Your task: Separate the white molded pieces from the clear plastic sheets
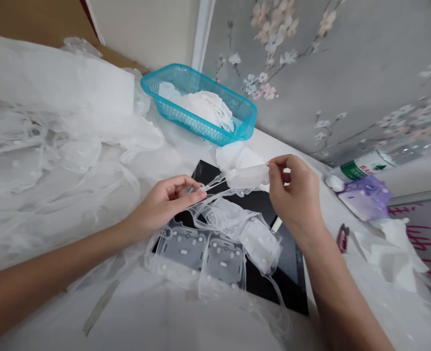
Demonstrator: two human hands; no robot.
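Between my two hands stretches a thin, whitish translucent film piece (248, 176) with narrow strands at its left end. My left hand (177, 197) pinches those strands between thumb and fingers. At the film's right end, my right hand (296, 195) holds its edge in a pinch. Below lies a black flat panel (274, 287). On it rest two translucent sheet pieces (184, 248) with rounded corners and white dots, joined by clear film, plus crumpled film (226, 217) and a folded dotted piece (261, 243). White pieces (237, 155) lie just behind the held film.
A blue plastic basket (197, 127) holding white pieces (208, 108) stands at the back. Heaped film (54, 107) covers the left side. On the right are a plastic bottle (369, 163), a purple packet (369, 195), a small dark red object (343, 238) and crumpled white sheets (391, 248).
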